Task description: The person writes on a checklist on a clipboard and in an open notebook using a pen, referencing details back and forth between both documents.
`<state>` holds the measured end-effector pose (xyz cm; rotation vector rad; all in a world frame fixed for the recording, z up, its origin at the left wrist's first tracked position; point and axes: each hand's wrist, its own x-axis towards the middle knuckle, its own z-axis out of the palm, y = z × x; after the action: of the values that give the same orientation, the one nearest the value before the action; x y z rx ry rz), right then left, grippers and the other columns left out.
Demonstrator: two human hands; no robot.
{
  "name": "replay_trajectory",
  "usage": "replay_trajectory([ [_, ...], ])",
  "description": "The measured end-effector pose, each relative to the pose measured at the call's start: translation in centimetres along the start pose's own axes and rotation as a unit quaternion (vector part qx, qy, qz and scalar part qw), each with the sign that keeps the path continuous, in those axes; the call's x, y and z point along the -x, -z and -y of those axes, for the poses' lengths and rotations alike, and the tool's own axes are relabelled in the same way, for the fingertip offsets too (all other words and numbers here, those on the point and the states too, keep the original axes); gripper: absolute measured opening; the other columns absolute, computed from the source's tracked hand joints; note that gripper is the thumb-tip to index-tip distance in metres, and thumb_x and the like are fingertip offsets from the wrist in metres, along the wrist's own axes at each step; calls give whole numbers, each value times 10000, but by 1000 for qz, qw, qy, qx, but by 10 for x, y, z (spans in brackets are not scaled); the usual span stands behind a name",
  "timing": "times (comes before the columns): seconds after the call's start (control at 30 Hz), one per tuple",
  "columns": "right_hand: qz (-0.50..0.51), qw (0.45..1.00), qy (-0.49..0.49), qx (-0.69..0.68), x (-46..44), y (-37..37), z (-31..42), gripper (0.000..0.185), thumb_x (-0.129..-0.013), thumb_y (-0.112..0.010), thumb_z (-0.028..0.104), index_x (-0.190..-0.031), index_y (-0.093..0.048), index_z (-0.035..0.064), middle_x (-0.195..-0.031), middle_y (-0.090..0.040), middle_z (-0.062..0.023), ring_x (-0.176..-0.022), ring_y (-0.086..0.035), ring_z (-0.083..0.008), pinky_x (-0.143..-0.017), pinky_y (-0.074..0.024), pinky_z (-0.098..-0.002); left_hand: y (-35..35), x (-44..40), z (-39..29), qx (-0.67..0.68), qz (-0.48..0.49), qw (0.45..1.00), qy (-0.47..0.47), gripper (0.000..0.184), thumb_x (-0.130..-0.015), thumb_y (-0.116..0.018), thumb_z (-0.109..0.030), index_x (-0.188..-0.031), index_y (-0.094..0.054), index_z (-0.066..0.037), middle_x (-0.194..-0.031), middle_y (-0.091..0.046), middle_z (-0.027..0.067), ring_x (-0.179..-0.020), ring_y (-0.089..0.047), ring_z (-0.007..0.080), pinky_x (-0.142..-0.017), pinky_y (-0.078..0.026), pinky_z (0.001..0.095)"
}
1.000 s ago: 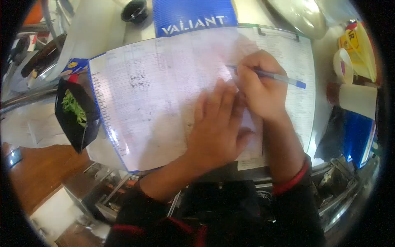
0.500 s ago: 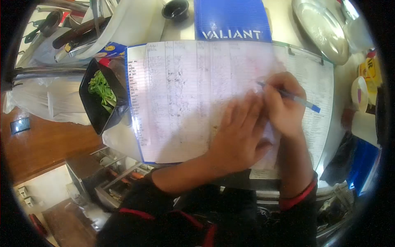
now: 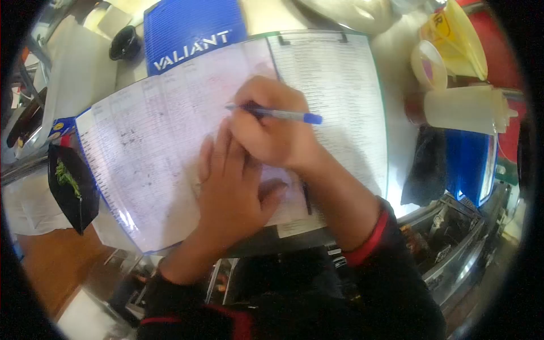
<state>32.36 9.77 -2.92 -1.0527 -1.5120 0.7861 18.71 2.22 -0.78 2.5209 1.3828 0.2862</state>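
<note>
A wide ruled sheet (image 3: 136, 164) with handwritten columns lies across the counter, its left edge bordered in blue. My left hand (image 3: 232, 187) rests flat on this sheet with its fingers stretched out. Just above and right of it, my right hand (image 3: 277, 124) is closed around a pen (image 3: 294, 115) with a blue end cap. The pen's tip points left and is over the sheet; whether it touches the paper I cannot tell. To the right, a clipboard (image 3: 340, 73) holds a printed list, partly covered by my right hand and forearm.
A blue VALIANT folder (image 3: 195, 28) lies beyond the sheet, beside a small black bowl (image 3: 126, 43). At left stands a black container (image 3: 76, 207) of green herbs. On the right are a squeeze bottle (image 3: 462, 109), a white cup (image 3: 429, 65) and a black cloth (image 3: 422, 170).
The camera view has swung to the right, so the sheet, folder and hands now appear farther left. My right hand still grips the pen, and my left hand stays on the sheet.
</note>
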Motion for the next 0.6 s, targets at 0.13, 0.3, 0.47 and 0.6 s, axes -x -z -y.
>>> replay_trajectory([
  [0.13, 13, 1000, -5, -13, 2, 5, -1, 74, -801, -605, 44, -870, -613, 19, -777, -603, -101, -663, -566, -172, -596, -462, -310, 3, 0, -3, -16, 9, 1000, 8, 752, -789, -637, -526, -1292, -528, 21, -1355, -451, 271, -1325, -349, 465, -1123, -198, 601],
  [0.3, 39, 999, -15, -27, -9, 35, 21, 146, -848, -597, 19, -991, -623, 7, -874, -639, -68, -743, -595, -154, -658, -479, -279, 4, -1, -2, 8, 3, 1000, 14, 726, -800, -654, -403, -1347, -481, 41, -1452, -380, 275, -1379, -316, 451, -1107, -194, 589],
  [0.47, -22, 997, -67, 16, 32, 111, 50, 132, -814, -595, -14, -941, -631, -14, -880, -650, -82, -783, -609, -144, -669, -484, -270, 2, 3, 1, 4, -14, 1000, -6, 760, -809, -648, -434, -1387, -441, 15, -1498, -356, 245, -1389, -322, 430, -1112, -223, 577],
  [0.6, -41, 987, -126, 92, 89, 142, 38, 130, -803, -605, -41, -927, -633, -14, -882, -654, -77, -755, -591, -112, -650, -474, -261, 3, 2, 0, 8, -9, 1000, 9, 764, -809, -648, -426, -1397, -430, 11, -1498, -357, 244, -1388, -323, 430, -1108, -227, 579],
])
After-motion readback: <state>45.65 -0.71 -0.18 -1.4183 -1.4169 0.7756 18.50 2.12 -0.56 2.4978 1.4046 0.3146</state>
